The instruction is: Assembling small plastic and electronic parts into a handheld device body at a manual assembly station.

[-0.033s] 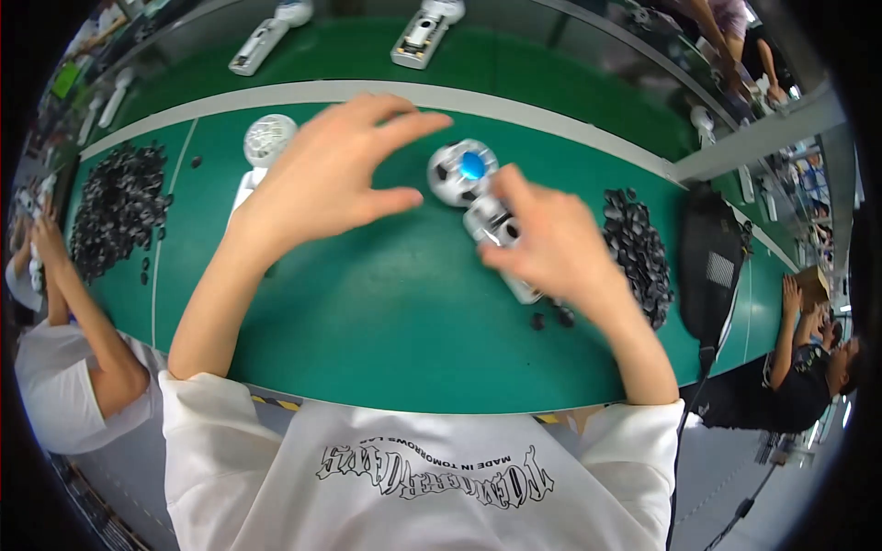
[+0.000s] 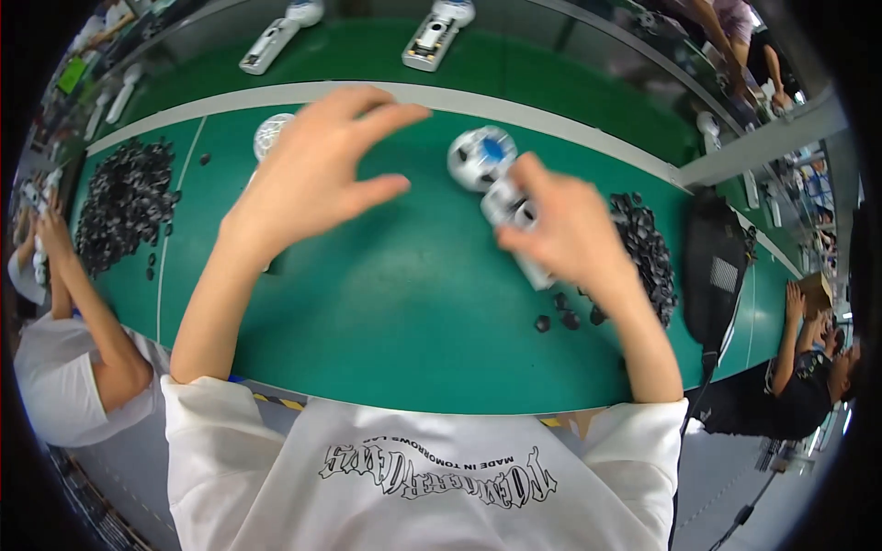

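Observation:
My right hand (image 2: 577,225) grips the handle of a white handheld fan (image 2: 470,163) by its sides, thumb and fingers on opposite edges. Its round head has dark openings and a blue centre, and points up and to the left; the handle's inside parts show between my fingers. My left hand (image 2: 317,170) is open over the table, thumb and fingers spread, holding nothing that I can see. Beneath it lies a second white fan (image 2: 267,138) with a round grille, mostly hidden by the hand and wrist.
Heaps of small black parts lie left (image 2: 124,207) and right (image 2: 646,253) on the green table (image 2: 395,321). Several loose black pieces (image 2: 543,323) sit near my right wrist. A black bag-like thing (image 2: 712,266) stands farther right. White fans (image 2: 432,41) rest on the green surface beyond the pale rail.
My right hand and its fan have shifted a little to the right and slightly upward. My left hand has drawn slightly left. Fans beyond the rail appear a bit farther right.

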